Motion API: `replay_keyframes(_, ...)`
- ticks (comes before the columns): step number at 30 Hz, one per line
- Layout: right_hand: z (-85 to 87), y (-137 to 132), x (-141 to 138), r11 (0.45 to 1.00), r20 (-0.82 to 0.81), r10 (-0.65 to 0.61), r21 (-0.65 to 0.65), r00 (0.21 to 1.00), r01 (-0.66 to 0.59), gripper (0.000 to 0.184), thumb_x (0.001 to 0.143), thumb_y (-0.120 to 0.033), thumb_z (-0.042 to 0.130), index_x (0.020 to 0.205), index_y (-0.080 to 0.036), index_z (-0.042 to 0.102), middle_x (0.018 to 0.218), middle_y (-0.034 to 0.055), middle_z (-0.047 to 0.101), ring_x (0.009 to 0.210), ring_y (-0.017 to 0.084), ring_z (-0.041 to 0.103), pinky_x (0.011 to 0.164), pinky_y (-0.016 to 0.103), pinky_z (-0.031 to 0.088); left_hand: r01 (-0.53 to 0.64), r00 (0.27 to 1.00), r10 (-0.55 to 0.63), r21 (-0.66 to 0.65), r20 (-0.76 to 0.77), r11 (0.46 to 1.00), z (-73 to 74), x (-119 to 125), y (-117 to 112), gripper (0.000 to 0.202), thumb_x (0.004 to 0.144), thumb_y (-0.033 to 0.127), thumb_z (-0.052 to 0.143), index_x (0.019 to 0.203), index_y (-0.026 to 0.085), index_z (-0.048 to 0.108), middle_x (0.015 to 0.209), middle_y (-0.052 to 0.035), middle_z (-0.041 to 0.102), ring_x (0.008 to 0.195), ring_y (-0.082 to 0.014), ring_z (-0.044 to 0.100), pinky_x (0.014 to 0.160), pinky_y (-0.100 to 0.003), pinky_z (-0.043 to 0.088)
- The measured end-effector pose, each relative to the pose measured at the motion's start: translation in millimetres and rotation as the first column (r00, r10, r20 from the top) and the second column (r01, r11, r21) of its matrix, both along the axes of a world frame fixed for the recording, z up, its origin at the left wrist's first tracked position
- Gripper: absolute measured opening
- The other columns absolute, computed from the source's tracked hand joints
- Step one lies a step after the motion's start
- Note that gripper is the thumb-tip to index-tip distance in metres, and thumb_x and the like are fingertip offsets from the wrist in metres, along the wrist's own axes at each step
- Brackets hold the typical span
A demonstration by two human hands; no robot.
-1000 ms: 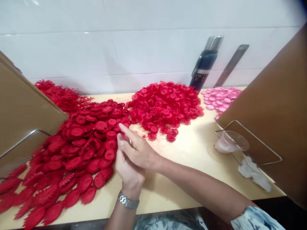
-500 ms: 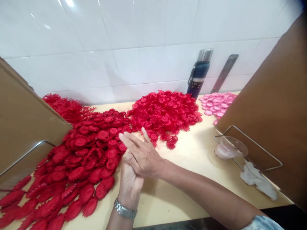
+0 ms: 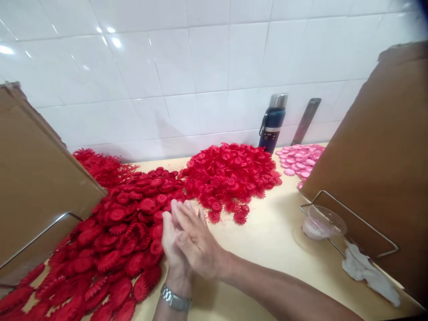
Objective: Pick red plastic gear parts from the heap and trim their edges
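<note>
My left hand (image 3: pixel 172 247), with a metal-banded watch (image 3: pixel 174 298) on its wrist, is turned up with its fingers stretched out. Across its palm lies my right hand (image 3: pixel 197 243), fingers extended and pressed against the left. Whether anything sits between the palms is hidden. Close by on the left spreads a heap of dark red, round, fringed pieces (image 3: pixel 115 240) that look like fabric. Just beyond my fingertips is a second pile of brighter red fringed pieces (image 3: pixel 232 176).
Cardboard panels stand left (image 3: pixel 43 165) and right (image 3: pixel 374 178). A clear plastic cup (image 3: pixel 323 223) tilts by a wire frame (image 3: pixel 359 217), near a white cloth (image 3: pixel 368 272). Along the tiled wall are a dark blue flask (image 3: pixel 272 122), pink discs (image 3: pixel 301 158) and red strips (image 3: pixel 102 167).
The view has tilted up, so things sit lower in the picture. My hands have shifted from crossed, with right fingers spread, to palms laid together, fingers closer and pointing forward.
</note>
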State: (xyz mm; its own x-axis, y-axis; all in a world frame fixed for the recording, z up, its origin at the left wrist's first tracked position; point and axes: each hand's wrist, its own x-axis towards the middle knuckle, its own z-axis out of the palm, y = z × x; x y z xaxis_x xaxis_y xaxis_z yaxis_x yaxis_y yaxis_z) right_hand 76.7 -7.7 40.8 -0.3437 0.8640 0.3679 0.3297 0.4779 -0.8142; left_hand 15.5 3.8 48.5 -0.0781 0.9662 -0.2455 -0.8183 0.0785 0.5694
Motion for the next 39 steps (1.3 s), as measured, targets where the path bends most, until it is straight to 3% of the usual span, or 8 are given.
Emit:
replay_keyframes(3,2.5,0.9,-1.9,0.997,0.009,-0.026,0.067,1.000,0.025,0.066,0.089,-0.055,0.016,0.140,-0.014,0.025,0.147,0.0087,0.022,0.137,0.020,0.016,0.113,0.045,0.009,0.113,0.993,-0.114,0.031,0.016,0.993,-5.9,-1.4,8.0,0.054,0.074,0.063,0.044,0.111,0.027,0.060,0.125,-0.0057,0.055,0.125,-0.0227,0.041,0.104,-0.035,0.034)
replay_keyframes(9,1.0,51.1,19.2,0.963,0.127,-0.260,0.111,0.957,0.247,0.053,0.092,-0.047,0.024,0.140,-0.025,0.025,0.146,0.0037,0.027,0.138,0.023,0.009,0.105,0.058,-0.011,0.301,0.954,-0.300,0.113,-0.025,0.947,-0.7,17.0,12.1,0.045,0.083,0.048,0.043,0.119,0.024,0.055,0.130,-0.0079,0.051,0.125,-0.0218,0.040,0.103,-0.040,0.034)
replay_keyframes(16,-0.1,33.1,14.6,0.987,0.001,-0.161,0.006,0.987,0.161,0.055,0.091,-0.049,0.021,0.141,-0.026,0.023,0.147,0.0034,0.022,0.137,0.020,0.014,0.111,0.051,0.001,0.189,0.982,-0.191,0.076,0.017,0.979,7.6,27.5,31.0,0.051,0.082,0.055,0.037,0.122,0.028,0.052,0.133,-0.0058,0.049,0.128,-0.0214,0.036,0.105,-0.040,0.031)
replay_keyframes(22,-0.7,63.1,32.1,0.934,-0.026,-0.351,-0.085,0.936,0.348,0.054,0.092,-0.047,0.016,0.141,-0.026,0.020,0.149,0.0016,0.018,0.138,0.022,0.000,0.104,0.059,-0.014,0.290,0.956,-0.293,0.251,-0.026,0.924,-1.2,42.3,23.1,0.051,0.084,0.051,0.039,0.120,0.020,0.055,0.137,-0.0083,0.044,0.132,-0.0223,0.029,0.108,-0.037,0.027)
replay_keyframes(27,-16.1,40.2,25.9,0.978,-0.001,-0.206,-0.032,0.979,0.206,0.049,0.092,-0.044,0.021,0.140,-0.032,0.022,0.147,-0.0006,0.022,0.138,0.019,0.009,0.108,0.056,-0.007,0.204,0.978,-0.206,0.068,0.025,0.977,-10.9,36.7,25.2,0.053,0.084,0.056,0.033,0.120,0.024,0.055,0.136,-0.0063,0.046,0.130,-0.0203,0.032,0.108,-0.038,0.026)
replay_keyframes(29,-19.5,40.6,23.9,0.971,-0.031,-0.234,-0.049,0.972,0.232,0.048,0.093,-0.043,0.019,0.139,-0.033,0.022,0.147,-0.0009,0.023,0.138,0.019,0.009,0.108,0.056,-0.006,0.187,0.982,-0.189,0.084,0.025,0.979,-11.2,35.3,25.0,0.053,0.084,0.055,0.034,0.121,0.024,0.054,0.135,-0.0071,0.047,0.130,-0.0204,0.034,0.108,-0.038,0.028)
replay_keyframes(33,-22.8,60.5,30.3,0.935,-0.088,-0.340,-0.140,0.936,0.326,0.049,0.093,-0.046,0.015,0.140,-0.035,0.019,0.148,-0.0014,0.019,0.138,0.021,0.001,0.101,0.063,-0.012,0.297,0.954,-0.301,0.207,-0.013,0.932,-9.1,38.7,17.9,0.055,0.083,0.055,0.036,0.121,0.020,0.055,0.138,-0.0088,0.042,0.132,-0.0232,0.030,0.108,-0.038,0.028)
replay_keyframes(39,-28.1,48.4,33.3,0.961,0.002,-0.272,-0.054,0.962,0.271,0.048,0.093,-0.042,0.016,0.140,-0.034,0.018,0.149,-0.0044,0.018,0.138,0.017,0.002,0.107,0.055,-0.009,0.244,0.968,-0.249,0.112,0.037,0.963,-10.6,38.4,17.6,0.053,0.085,0.055,0.032,0.115,0.021,0.058,0.135,-0.0068,0.047,0.131,-0.0214,0.032,0.105,-0.039,0.031)
